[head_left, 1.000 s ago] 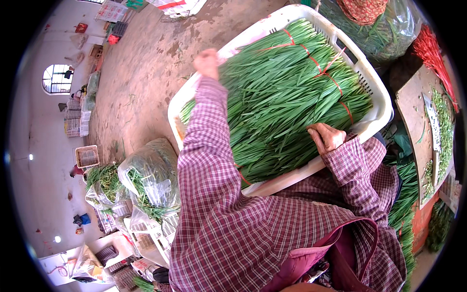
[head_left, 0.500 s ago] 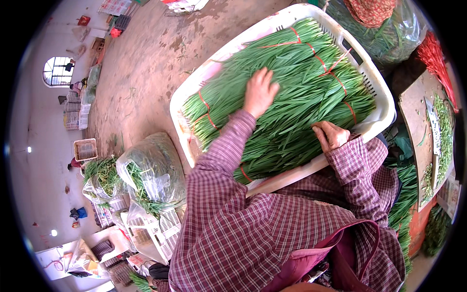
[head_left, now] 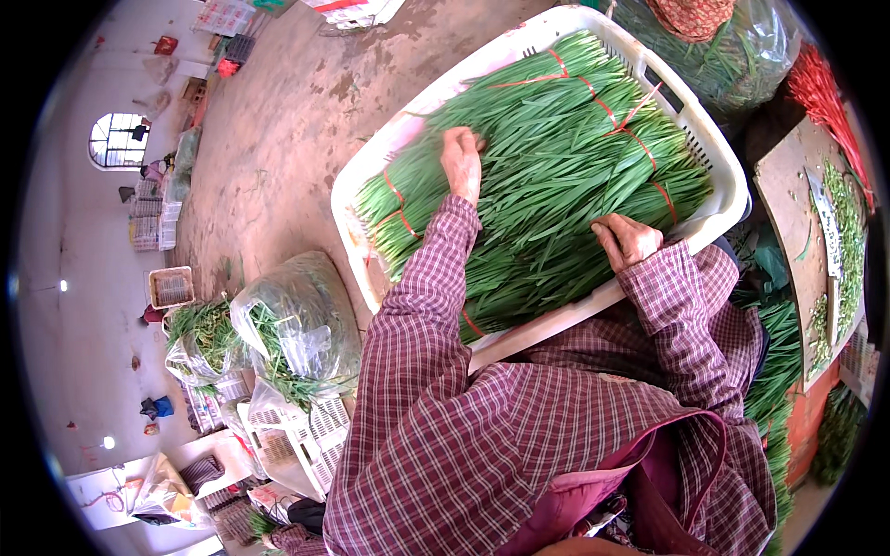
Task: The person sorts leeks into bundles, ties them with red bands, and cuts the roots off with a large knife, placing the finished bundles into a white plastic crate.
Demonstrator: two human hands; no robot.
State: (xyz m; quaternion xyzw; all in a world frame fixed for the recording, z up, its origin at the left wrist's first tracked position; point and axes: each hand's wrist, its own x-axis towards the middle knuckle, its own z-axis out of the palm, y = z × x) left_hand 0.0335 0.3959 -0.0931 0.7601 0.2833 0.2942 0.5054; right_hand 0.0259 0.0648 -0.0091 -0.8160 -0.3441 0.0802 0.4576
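A white plastic crate (head_left: 550, 340) lies tilted in front of me, filled with bundles of long green garlic chives (head_left: 547, 167) tied with red bands. My left hand (head_left: 462, 164) has its fingers curled into the leaves on the left side of the pile; its fingertips are partly hidden among them. Near the crate's close right rim, my right hand (head_left: 628, 241) is closed, thumb and forefinger pinched at the leaf tips.
Right of the crate stands a board (head_left: 788, 176) with green scraps and a blade-like strip, red ties (head_left: 820, 102) hanging behind it. Clear bags of greens (head_left: 301, 310) sit at left. Another stuffed bag (head_left: 742, 60) is at the far right. More chives (head_left: 774, 361) lie beside my right side.
My left hand has moved left across the leaves, and its fingers have curled in. The right hand stays nearly in place at the crate's near side.
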